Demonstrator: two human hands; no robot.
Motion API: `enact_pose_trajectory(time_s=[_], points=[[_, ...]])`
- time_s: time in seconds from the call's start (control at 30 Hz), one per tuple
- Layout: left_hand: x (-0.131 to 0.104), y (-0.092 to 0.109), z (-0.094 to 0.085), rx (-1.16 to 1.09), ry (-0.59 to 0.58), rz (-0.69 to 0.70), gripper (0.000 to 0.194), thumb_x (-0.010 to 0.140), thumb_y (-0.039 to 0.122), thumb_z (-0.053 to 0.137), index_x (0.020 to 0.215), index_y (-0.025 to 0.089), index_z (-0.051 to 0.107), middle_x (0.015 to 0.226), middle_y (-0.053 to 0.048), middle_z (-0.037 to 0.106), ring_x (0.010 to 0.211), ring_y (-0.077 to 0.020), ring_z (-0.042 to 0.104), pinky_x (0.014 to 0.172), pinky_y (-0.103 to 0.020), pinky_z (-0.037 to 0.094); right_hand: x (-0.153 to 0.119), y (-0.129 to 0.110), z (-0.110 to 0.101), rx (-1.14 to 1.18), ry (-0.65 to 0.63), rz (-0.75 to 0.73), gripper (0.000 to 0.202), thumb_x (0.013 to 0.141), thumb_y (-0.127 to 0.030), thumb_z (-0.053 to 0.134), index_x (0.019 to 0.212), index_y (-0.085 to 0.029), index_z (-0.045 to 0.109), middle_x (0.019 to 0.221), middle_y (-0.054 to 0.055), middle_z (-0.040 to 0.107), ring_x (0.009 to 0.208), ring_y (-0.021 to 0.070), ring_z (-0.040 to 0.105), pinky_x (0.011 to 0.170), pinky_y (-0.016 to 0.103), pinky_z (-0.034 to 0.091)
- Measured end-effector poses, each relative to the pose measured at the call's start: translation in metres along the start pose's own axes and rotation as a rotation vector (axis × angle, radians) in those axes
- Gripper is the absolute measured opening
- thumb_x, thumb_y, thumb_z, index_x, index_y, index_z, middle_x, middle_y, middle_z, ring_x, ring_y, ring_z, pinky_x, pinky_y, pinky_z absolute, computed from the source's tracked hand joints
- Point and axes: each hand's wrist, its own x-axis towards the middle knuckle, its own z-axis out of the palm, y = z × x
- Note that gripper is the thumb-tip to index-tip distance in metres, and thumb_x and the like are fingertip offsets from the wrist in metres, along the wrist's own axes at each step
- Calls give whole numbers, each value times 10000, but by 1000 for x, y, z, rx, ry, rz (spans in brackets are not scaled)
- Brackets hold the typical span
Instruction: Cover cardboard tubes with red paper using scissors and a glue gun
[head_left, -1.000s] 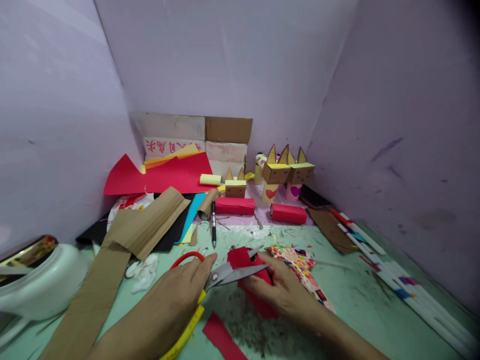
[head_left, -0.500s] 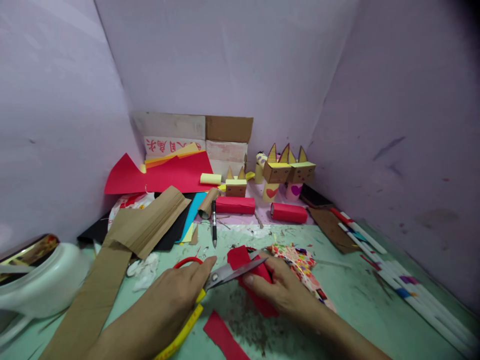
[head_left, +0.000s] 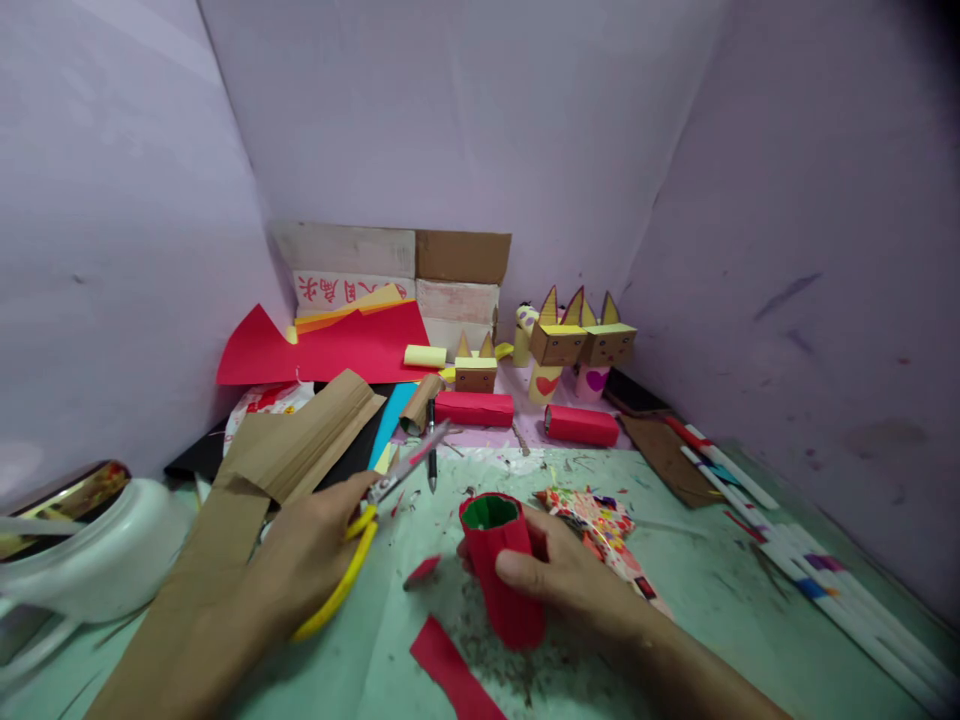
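My left hand (head_left: 319,540) is closed around the yellow handles of a pair of scissors (head_left: 409,465), whose blades point up and to the right and look shut. In my right hand (head_left: 559,565) is a red paper-covered tube (head_left: 501,580), tilted so that its open top shows a dark green inside. Thumb and fingers wrap its right side. A small red paper scrap (head_left: 423,572) is just left of the tube, and a larger red strip (head_left: 454,670) lies on the table below it. To the right of the tube lies a colourful patterned wrapper (head_left: 600,525).
Two red rolls (head_left: 474,409) and a black pen (head_left: 432,450) lie further back, near cardboard figures with pointed ears (head_left: 559,345). At left are brown cardboard (head_left: 214,545) and a white pot (head_left: 112,560). White marker pens (head_left: 817,580) line the right side.
My left hand has drawn the scissors away from the red tube to the left, and their blades have closed. A small scrap has come off the tube, which now stands more upright.
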Motion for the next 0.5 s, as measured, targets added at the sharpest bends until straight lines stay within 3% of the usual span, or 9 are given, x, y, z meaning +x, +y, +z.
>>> enact_pose_trajectory(time_s=[0.07,0.13,0.3,0.4,0.5], points=[[6,-12,-2,176,6,-133,256,821,245,477,1037,231,615,929,-66,727,871,-278,676,675,-292,454,0,-1,0,0,-49,-17,606,520,-458,857,1004,-180,622,856,36,641,735,167,566,629,268,425],[11,-23,-1,226,-6,-180,277,797,226,496,1047,210,614,959,-90,723,888,-285,669,691,-300,449,1,-3,0,-25,-86,-18,572,521,-401,857,995,-184,622,883,35,639,761,178,564,639,277,426],[15,-40,7,184,-20,-187,444,737,225,562,1174,149,583,1092,-158,689,966,-315,639,780,-356,454,3,-4,2,-105,-66,-25,556,485,-253,852,998,-195,647,842,8,635,764,186,553,687,298,422],[15,-45,10,115,-10,-195,486,671,219,609,1145,114,610,1097,-193,676,1004,-366,615,833,-422,440,2,-5,4,-153,-28,-44,630,459,-190,847,1055,-209,644,907,18,655,841,219,568,762,334,444],[15,-44,9,-9,55,-224,519,597,153,595,1114,111,618,1065,-193,675,992,-382,610,832,-452,433,0,-8,6,-212,12,-78,579,488,-193,820,1043,-199,654,906,27,657,839,227,582,766,354,461]])
